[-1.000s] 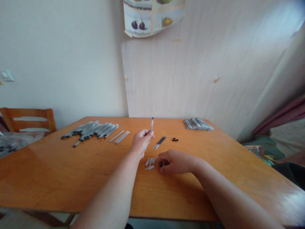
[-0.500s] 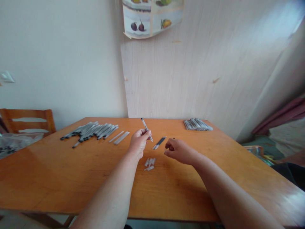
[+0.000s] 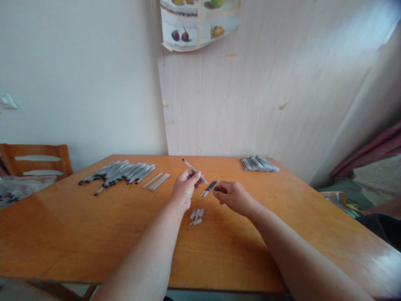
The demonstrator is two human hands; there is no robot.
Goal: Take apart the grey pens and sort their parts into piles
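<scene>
My left hand [image 3: 185, 189] pinches a clear pen [image 3: 189, 166] with a dark end. The pen slants, its dark end up to the left and its tip down toward my right hand [image 3: 234, 196]. The fingers of that hand are pressed together just right of the pen tip; whatever they hold is too small or hidden to make out. Between and behind the hands lie a few thin dark pen refills [image 3: 209, 188] on the table. Nearer to me are several small clear caps [image 3: 197, 215] in a loose cluster.
On the wooden table [image 3: 125, 238], a big pile of clear pens with dark ends [image 3: 125, 172] spreads at the left. Clear tubes [image 3: 159, 182] lie beside it. Another stack of pens [image 3: 259, 164] sits at the back right. A chair [image 3: 37, 163] stands at the left.
The pen in my left hand has tilted flatter, and its tip has shifted right. My right hand has moved slightly left toward the tip, its fingers closing together.
</scene>
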